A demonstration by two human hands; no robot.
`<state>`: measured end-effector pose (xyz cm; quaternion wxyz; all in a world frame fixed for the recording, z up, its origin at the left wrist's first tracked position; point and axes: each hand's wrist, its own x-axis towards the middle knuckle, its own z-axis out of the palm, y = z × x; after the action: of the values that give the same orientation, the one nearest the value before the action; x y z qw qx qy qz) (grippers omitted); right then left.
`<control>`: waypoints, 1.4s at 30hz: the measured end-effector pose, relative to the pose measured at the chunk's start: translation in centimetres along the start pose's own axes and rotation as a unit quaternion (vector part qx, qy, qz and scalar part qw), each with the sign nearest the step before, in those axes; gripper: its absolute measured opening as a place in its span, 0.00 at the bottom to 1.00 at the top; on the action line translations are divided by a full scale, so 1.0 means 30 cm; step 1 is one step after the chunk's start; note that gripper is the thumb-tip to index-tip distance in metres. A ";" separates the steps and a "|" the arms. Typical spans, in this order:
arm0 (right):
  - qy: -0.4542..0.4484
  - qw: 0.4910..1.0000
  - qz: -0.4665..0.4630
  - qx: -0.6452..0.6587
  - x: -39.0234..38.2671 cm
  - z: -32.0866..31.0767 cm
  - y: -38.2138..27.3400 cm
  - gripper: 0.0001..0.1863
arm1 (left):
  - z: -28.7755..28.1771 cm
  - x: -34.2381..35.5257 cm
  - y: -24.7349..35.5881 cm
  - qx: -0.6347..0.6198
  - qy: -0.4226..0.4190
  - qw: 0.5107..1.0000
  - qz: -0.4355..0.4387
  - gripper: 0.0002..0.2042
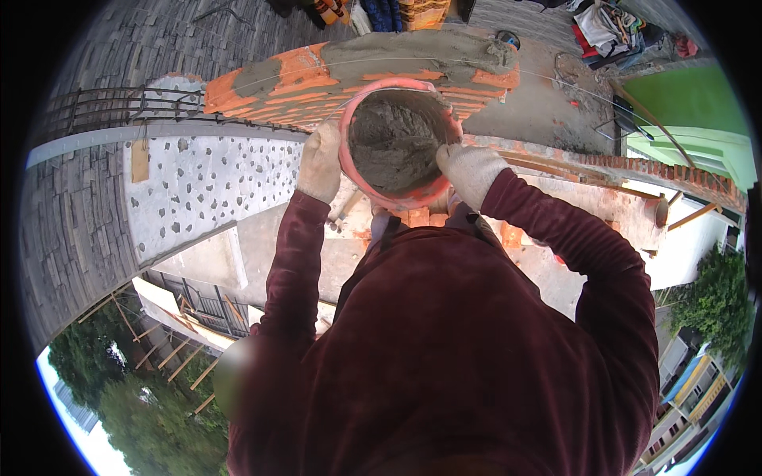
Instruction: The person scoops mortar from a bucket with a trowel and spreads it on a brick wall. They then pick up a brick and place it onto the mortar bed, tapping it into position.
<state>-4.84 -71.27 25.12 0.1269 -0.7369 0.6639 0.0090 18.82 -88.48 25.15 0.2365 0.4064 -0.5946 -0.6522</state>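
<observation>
Two gloved hands are gripping a bucket (397,143) of mortar: left hand (320,161) closed on its left rim, right hand (470,170) on its right rim, above the brick wall (317,79).

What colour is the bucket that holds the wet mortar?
The bucket is orange-red, seen best in the head view.

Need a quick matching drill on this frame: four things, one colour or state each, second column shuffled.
1. bucket
2. left hand
3. brick wall
4. sleeve

A. maroon
B. gloved, grip on the bucket rim
C. topped with grey mortar
D. orange-pink, holds wet mortar

Pairs: 1-D, 2-B, 3-C, 4-A
</observation>
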 end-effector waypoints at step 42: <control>-0.112 0.922 0.119 0.351 -0.178 -0.465 0.607 0.12 | 0.020 -0.203 -0.243 -0.060 0.250 0.966 -0.020 0.26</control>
<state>-25.48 -70.41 36.40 0.4493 -0.5548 0.6886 -0.1274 23.01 -81.99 19.57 0.3880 0.5533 -0.4681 -0.5693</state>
